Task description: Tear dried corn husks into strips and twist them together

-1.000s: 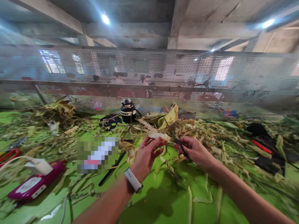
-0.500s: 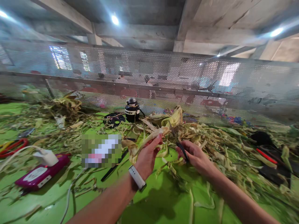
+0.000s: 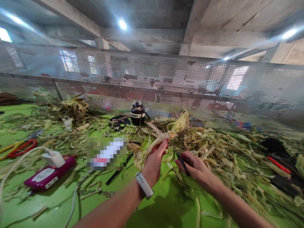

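My left hand (image 3: 152, 164), with a pale watch strap at the wrist, pinches a long dried leaf (image 3: 156, 141). This leaf is pale yellow and curled, rather like a corn husk, and its lower end hangs left of the hand. Close by on the right, my right hand (image 3: 196, 167) is closed around the black handle of a pair of scissors (image 3: 183, 165). The blades point up and away, near the left fingertips; whether they are apart is hard to make out. Beyond both hands lies a heap of dry leaves (image 3: 201, 142) on the green table (image 3: 163, 209).
To the left sit a purple power strip (image 3: 51, 174) with a white plug (image 3: 54, 158), red-handled scissors (image 3: 25, 148) and a blurred-out patch (image 3: 106, 154). A black bottle (image 3: 137, 114) stands before the perforated metal screen (image 3: 166, 72). Dark items (image 3: 282, 164) lie at right.
The view has shifted slightly, so most things appear further right. The scissors have drawn back a little from the leaf in my left hand, which stays pinched.
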`<act>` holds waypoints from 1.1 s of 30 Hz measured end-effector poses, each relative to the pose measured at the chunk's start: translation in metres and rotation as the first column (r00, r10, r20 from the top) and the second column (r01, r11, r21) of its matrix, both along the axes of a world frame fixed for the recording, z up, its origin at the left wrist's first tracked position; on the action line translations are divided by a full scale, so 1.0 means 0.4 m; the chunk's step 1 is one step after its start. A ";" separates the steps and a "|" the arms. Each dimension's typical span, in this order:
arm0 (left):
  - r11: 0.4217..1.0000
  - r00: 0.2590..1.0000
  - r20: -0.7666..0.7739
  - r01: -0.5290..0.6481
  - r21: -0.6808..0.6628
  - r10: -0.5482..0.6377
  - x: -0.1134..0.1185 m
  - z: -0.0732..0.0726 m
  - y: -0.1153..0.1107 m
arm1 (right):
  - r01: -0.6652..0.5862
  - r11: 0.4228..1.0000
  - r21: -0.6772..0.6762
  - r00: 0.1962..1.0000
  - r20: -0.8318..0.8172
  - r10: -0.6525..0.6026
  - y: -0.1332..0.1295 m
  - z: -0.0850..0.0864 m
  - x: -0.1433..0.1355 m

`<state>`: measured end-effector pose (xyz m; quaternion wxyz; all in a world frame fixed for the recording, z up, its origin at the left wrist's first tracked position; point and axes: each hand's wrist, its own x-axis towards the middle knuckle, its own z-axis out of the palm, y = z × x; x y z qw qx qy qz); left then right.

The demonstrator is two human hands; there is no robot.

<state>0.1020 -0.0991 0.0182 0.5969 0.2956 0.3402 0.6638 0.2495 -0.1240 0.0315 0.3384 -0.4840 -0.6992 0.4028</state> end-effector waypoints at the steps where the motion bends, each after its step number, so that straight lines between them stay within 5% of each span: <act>1: 1.000 1.000 0.006 0.005 -0.001 -0.005 0.003 0.001 -0.004 | 0.000 1.000 0.003 1.000 -0.005 0.000 0.000 0.000 -0.001; 20: 0.993 0.992 0.038 0.119 -0.004 -0.119 0.002 0.018 -0.017 | 0.025 0.997 0.075 0.998 0.059 -0.030 -0.008 0.004 0.000; 33: 0.991 0.991 0.041 0.128 -0.037 -0.126 -0.007 -0.012 0.012 | 0.140 0.987 0.074 0.990 -0.043 -0.137 0.002 -0.013 -0.008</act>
